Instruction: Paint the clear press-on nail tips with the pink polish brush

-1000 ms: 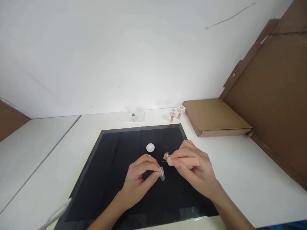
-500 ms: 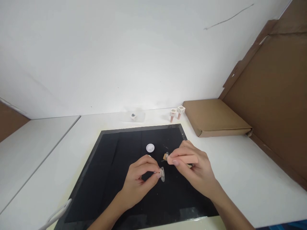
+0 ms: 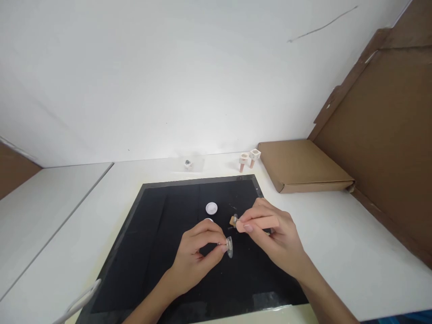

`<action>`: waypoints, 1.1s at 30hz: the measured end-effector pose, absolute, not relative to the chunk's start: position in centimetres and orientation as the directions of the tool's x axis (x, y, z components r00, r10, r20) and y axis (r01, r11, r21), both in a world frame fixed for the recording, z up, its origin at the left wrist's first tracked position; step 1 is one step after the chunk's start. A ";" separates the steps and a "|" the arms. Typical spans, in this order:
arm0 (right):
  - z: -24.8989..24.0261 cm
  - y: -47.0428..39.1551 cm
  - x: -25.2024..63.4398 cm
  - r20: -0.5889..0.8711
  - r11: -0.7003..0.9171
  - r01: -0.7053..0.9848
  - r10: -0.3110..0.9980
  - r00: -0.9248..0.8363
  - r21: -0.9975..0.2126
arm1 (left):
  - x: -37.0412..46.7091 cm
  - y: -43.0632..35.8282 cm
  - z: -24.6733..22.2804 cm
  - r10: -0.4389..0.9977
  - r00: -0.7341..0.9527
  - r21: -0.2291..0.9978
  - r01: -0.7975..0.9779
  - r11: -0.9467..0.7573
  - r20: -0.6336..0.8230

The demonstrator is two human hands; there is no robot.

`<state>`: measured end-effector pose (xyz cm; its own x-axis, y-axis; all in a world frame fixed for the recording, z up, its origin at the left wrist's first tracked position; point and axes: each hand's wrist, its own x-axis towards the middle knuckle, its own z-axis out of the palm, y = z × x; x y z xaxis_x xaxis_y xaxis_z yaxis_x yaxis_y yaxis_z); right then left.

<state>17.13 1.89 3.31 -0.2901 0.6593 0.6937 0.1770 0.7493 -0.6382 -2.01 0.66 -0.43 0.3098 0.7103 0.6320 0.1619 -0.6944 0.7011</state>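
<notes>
Head view: both hands work over the black mat [image 3: 168, 252]; clock positions are read from the mat's centre, 12 at the wall.
Left hand [image 3: 199, 247]: narrow pinch, thumb and forefinger closed on the small neck of a clear disc [image 3: 230, 247].
Clear disc: near 3 o'clock, close to centre, rim on edge, apart from the pink piece [image 3: 261, 223].
Right hand [image 3: 278, 236]: toward 2 o'clock, thumb and fingers closed along the pink piece, rounded end pointing to 9.
Tan block [image 3: 232, 220]: toward 2 o'clock, just beyond that end; contact cannot be confirmed.
Handling, disc: judged light, smooth and fairly stiff, prone to slip or scuff; best taken by the neck, face untouched.
Handling, pink piece: judged light; softness cannot be told. Sides offer the surer hold.
White dish [image 3: 211, 208]: 12 to 1 o'clock, on the mat.
White-topped pieces [image 3: 244, 158]: pair, pink stems, 1 o'clock, beyond the mat.
Carton [image 3: 307, 162]: brown, flat, 2 o'clock.
</notes>
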 end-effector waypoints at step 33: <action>4.1 2.1 17.2 0.624 0.786 0.129 0.568 -0.537 -0.604 | -1.1 0.7 0.4 0.707 0.379 0.676 0.239 -0.698 0.596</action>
<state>17.23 2.11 4.10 -0.5370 0.5678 0.6239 0.1292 0.7862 -0.6043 -1.14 0.68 0.40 0.3794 0.7074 0.5964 0.2387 -0.6976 0.6756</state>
